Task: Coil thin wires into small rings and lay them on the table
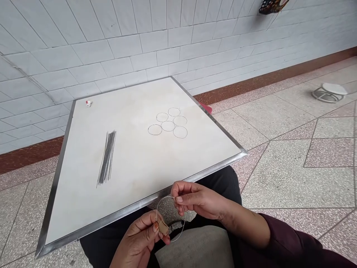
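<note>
Just off the table's near edge, my left hand [143,236] pinches a small tan piece [163,227] together with the lower left part of a thin wire ring [184,223]. My right hand [191,197] is closed on the upper part of the same ring, thumb against fingers. The ring hangs between the two hands above my lap. On the white table [134,156], several thin wire circles [167,126] lie in a cluster right of the middle. A bundle of straight dark wires [107,158] lies at the left.
A small red and white object [89,103] sits near the table's far left corner. The table has a metal edge [117,216] close to my hands. A tiled wall stands behind it, and a low stool [329,92] is at the far right.
</note>
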The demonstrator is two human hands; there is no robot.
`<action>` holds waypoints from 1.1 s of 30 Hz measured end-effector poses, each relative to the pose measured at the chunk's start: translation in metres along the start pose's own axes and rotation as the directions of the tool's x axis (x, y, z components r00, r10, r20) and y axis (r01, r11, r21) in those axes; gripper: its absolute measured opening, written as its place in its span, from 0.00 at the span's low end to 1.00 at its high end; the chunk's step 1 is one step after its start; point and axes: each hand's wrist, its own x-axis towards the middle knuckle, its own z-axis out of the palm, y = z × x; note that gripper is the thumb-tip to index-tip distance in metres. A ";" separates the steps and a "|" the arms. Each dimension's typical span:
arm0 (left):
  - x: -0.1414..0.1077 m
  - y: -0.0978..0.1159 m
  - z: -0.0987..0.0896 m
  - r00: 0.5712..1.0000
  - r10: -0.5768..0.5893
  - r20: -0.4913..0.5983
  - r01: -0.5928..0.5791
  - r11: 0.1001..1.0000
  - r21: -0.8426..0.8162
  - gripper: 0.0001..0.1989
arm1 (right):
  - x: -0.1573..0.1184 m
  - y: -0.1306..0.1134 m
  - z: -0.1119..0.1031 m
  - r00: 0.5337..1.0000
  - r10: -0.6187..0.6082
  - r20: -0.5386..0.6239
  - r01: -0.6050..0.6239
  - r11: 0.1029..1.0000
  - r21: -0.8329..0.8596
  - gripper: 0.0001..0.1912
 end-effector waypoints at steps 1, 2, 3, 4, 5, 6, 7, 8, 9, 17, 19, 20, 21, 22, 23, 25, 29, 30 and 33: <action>0.000 -0.001 0.000 1.000 -0.014 0.007 0.014 1.000 0.003 0.08 | 0.000 -0.001 0.000 1.000 -0.019 0.007 0.019 0.998 -0.053 0.14; 0.001 -0.003 0.001 1.000 -0.027 0.012 0.027 1.000 0.003 0.07 | -0.001 -0.002 0.000 0.999 -0.041 0.012 0.042 0.993 -0.111 0.13; 0.001 -0.004 0.001 0.999 -0.037 0.013 0.037 0.999 -0.001 0.07 | -0.001 -0.003 0.000 0.998 -0.065 0.015 0.067 0.983 -0.173 0.13; 0.002 -0.005 0.002 0.999 -0.046 0.008 0.046 0.999 -0.008 0.07 | -0.001 -0.004 0.001 0.996 -0.088 0.019 0.090 0.967 -0.237 0.13; 0.002 -0.005 0.003 0.998 -0.056 0.004 0.056 0.998 -0.015 0.06 | -0.001 -0.004 0.002 0.994 -0.107 0.022 0.109 0.947 -0.301 0.13; 0.003 -0.006 0.004 0.998 -0.065 0.002 0.065 0.998 -0.022 0.06 | -0.001 -0.004 0.003 0.992 -0.127 0.029 0.128 0.923 -0.362 0.13; 0.003 -0.006 0.005 0.998 -0.070 0.004 0.070 0.997 -0.027 0.06 | -0.001 -0.004 0.004 0.988 -0.149 0.038 0.151 0.896 -0.418 0.13; 0.003 -0.006 0.006 0.997 -0.070 0.012 0.070 0.997 -0.029 0.06 | -0.001 -0.004 0.005 0.983 -0.174 0.050 0.177 0.865 -0.469 0.12; 0.004 -0.007 0.007 0.998 -0.067 0.021 0.068 0.997 -0.029 0.06 | -0.001 -0.005 0.006 0.977 -0.204 0.063 0.207 0.831 -0.516 0.12; 0.005 -0.010 0.010 0.996 -0.064 0.068 0.069 0.995 -0.075 0.06 | 0.003 -0.007 0.004 0.875 -0.381 0.298 0.466 0.501 -0.729 0.08; 0.005 -0.011 0.011 0.995 -0.080 0.066 0.085 0.993 -0.083 0.07 | 0.003 -0.006 0.004 0.868 -0.378 0.322 0.478 0.461 -0.748 0.09; 0.005 -0.011 0.011 0.994 -0.083 0.067 0.089 0.993 -0.083 0.07 | 0.003 -0.006 0.004 0.868 -0.377 0.324 0.477 0.447 -0.757 0.09; 0.005 -0.011 0.012 0.994 -0.085 0.070 0.090 0.993 -0.080 0.07 | 0.003 -0.005 0.005 0.868 -0.379 0.321 0.473 0.435 -0.766 0.09; 0.006 -0.011 0.012 0.994 -0.086 0.073 0.092 0.993 -0.075 0.08 | 0.003 -0.005 0.006 0.869 -0.380 0.317 0.469 0.426 -0.774 0.09; 0.006 -0.010 0.013 0.993 -0.088 0.074 0.093 0.993 -0.070 0.08 | 0.003 -0.004 0.007 0.871 -0.376 0.315 0.463 0.417 -0.782 0.09; 0.006 -0.011 0.013 0.993 -0.090 0.076 0.095 0.993 -0.063 0.08 | 0.003 -0.004 0.008 0.874 -0.368 0.316 0.456 0.402 -0.794 0.10; 0.005 -0.013 0.012 0.994 -0.089 0.064 0.094 0.993 -0.073 0.07 | 0.003 -0.003 0.007 0.874 -0.363 0.322 0.458 0.399 -0.794 0.09; 0.004 -0.014 0.012 0.994 -0.089 0.056 0.093 0.993 -0.075 0.07 | 0.004 -0.003 0.006 0.873 -0.364 0.324 0.461 0.406 -0.789 0.09; 0.003 -0.017 0.011 0.995 -0.096 0.029 0.098 0.991 -0.096 0.07 | 0.004 -0.005 0.006 0.874 -0.364 0.321 0.461 0.418 -0.783 0.09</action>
